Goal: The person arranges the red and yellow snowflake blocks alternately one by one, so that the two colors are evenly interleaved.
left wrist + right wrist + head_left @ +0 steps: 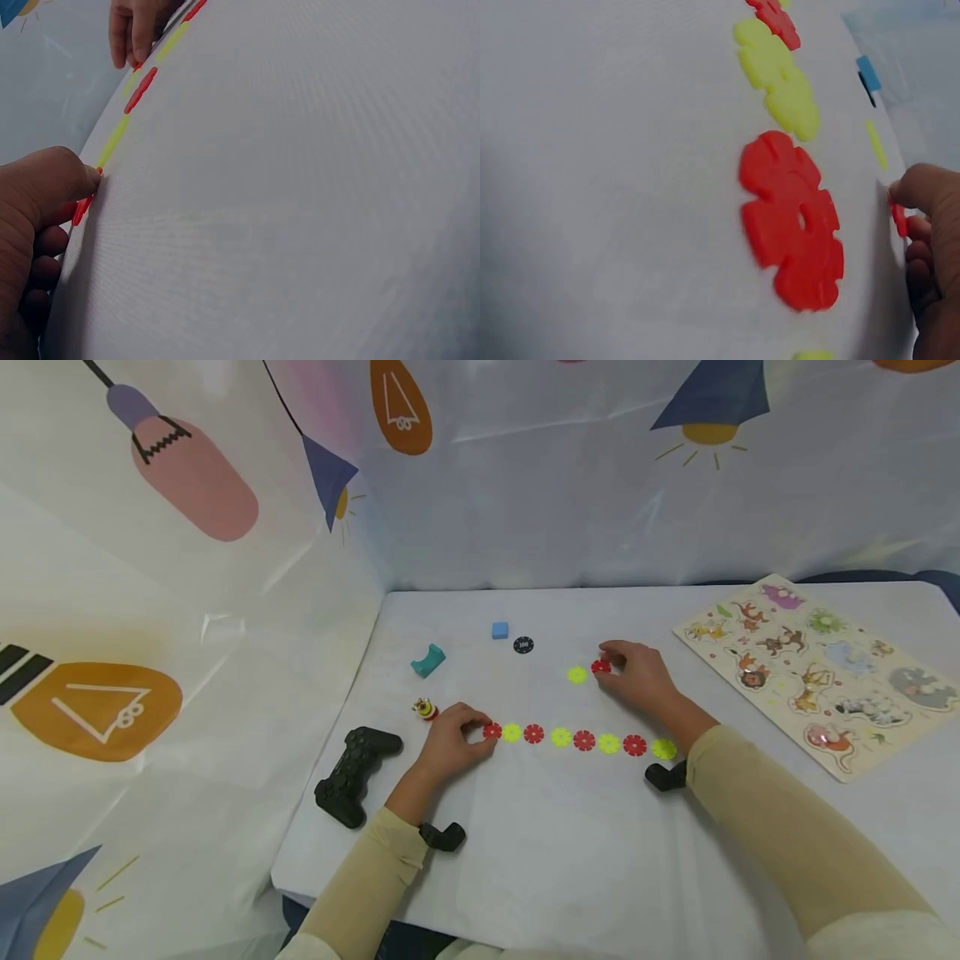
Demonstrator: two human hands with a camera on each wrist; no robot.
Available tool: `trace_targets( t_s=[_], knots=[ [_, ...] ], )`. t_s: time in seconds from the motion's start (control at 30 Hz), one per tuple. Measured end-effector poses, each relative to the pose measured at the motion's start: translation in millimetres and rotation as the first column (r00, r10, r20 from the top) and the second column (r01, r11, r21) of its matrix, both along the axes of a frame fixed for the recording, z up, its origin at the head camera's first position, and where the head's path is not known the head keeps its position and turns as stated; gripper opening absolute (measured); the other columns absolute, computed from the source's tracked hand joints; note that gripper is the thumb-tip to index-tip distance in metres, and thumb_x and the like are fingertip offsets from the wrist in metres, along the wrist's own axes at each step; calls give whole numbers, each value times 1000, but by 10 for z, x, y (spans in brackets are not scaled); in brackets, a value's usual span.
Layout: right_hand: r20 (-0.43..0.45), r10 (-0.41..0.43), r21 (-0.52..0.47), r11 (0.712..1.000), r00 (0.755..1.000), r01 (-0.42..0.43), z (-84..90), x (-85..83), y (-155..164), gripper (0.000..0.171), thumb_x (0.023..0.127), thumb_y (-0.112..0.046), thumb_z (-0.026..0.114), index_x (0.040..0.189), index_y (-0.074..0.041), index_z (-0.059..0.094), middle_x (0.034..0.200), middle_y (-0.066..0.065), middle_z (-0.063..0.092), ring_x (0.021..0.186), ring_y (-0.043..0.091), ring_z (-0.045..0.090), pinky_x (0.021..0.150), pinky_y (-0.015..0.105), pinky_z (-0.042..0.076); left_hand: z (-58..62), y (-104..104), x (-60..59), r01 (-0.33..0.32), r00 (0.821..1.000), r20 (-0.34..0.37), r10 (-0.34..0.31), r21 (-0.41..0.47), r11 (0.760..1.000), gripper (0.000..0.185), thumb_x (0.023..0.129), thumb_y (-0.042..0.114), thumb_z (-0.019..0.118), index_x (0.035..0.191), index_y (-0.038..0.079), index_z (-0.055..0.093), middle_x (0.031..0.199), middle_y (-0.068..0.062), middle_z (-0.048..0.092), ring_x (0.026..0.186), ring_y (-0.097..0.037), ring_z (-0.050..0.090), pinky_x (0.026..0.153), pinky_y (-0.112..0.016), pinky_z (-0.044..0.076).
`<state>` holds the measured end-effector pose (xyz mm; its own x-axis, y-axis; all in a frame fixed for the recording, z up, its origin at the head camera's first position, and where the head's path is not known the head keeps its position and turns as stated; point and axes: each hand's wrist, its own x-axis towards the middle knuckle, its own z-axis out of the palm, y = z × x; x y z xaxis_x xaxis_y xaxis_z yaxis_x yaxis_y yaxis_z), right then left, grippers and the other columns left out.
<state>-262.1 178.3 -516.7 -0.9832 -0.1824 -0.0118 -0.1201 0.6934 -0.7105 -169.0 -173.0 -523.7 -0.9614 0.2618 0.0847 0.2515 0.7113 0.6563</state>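
A row of flower-shaped plastic discs, red and yellow by turns, crosses the middle of the table, from a red disc point(533, 733) on the left to a yellow disc point(663, 749) on the right. At its left end my left hand point(453, 743) has thumb and finger on the edges of a red disc point(82, 209), which lies on the table. Farther back, my right hand point(637, 675) pinches another red disc point(898, 216) between thumb and fingers. Just left of that one lies a single yellow disc point(577, 675). Each wrist wears a black camera mount.
Left of the row are a black game controller point(356, 775), a small striped figure point(425, 708) and a teal curved block point(428, 661). Toward the back sit a blue block point(499, 630) and a black "100" chip point(523, 645). An animal puzzle board point(795, 635) lies on the right.
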Motion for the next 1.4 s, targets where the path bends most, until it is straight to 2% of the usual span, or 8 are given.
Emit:
trace_targets(
  t_s=[0.27, 0.43, 0.63, 0.9, 1.07, 1.17, 1.27, 1.4],
  knots=[
    [-10, -44, -52, 998, 999, 43, 177, 399, 297, 57, 86, -24, 74, 138, -10, 54, 120, 11, 62, 108, 31, 53, 91, 50, 45, -51, 24, -4, 7, 1000, 0, -7, 21, 1000, 24, 82, 27, 80, 103, 20, 72, 97, 10, 60, 87, -8, 55, 77, -28, 49],
    [-92, -9, 9, 1000, 996, 10, 249, 717, 626, 55, 85, -22, 76, 135, -8, 57, 116, 12, 64, 106, 31, 56, 88, 51, 47, -31, -5, -19, -28, 1000, -8, 29, 35, 999, 24, 81, 27, 81, 103, 20, 72, 97, 10, 59, 88, -9, 55, 78, -30, 49],
    [-131, 63, 142, 989, 989, -44, 131, 1030, 944, 52, 83, -22, 78, 130, -6, 61, 112, 11, 66, 102, 29, 58, 88, 52, 47, 17, -33, -45, -25, 1000, -12, 26, 29, 999, 25, 80, 25, 82, 102, 18, 73, 96, 7, 60, 86, -11, 55, 77, -32, 49],
    [-225, 119, 167, 983, 967, -83, -12, 1334, 1069, 51, 77, -14, 81, 125, -8, 65, 116, 8, 66, 104, 26, 59, 88, 49, 46, 13, 12, -37, -15, 999, 32, 14, 28, 999, 24, 80, 24, 82, 101, 18, 73, 95, 7, 60, 86, -11, 55, 77, -32, 48],
    [-254, 143, 149, 983, 957, -107, -36, 1328, 1083, 47, 75, -15, 85, 119, -14, 69, 115, 0, 68, 104, 19, 59, 88, 30, 43, 34, 18, -20, -22, 999, 48, 21, 26, 999, 24, 79, 23, 82, 101, 17, 73, 95, 7, 60, 86, -11, 55, 78, -32, 49],
    [-217, 137, 112, 987, 967, -115, 9, 1281, 1092, 45, 79, -21, 84, 120, -15, 68, 111, -1, 69, 99, 17, 59, 83, 19, 42, 47, 22, -17, -24, 998, 54, 23, 24, 999, 25, 79, 23, 83, 101, 17, 73, 95, 6, 60, 86, -12, 55, 78, -32, 48],
    [-106, 98, 91, 992, 990, -88, 149, 1172, 1018, 46, 84, -28, 79, 126, -13, 65, 111, 3, 68, 98, 21, 58, 83, 26, 47, 42, 21, -22, -21, 998, 56, 20, 21, 1000, 25, 79, 23, 83, 101, 17, 73, 95, 7, 59, 87, -12, 55, 79, -31, 49],
    [41, 53, 116, 992, 998, -58, 348, 886, 695, 53, 87, -28, 75, 133, -9, 58, 121, 12, 64, 109, 31, 56, 90, 50, 48, 36, 21, -29, -14, 998, 60, 13, 17, 1000, 26, 79, 24, 83, 102, 17, 72, 96, 7, 59, 88, -11, 54, 80, -30, 48]
  ],
)
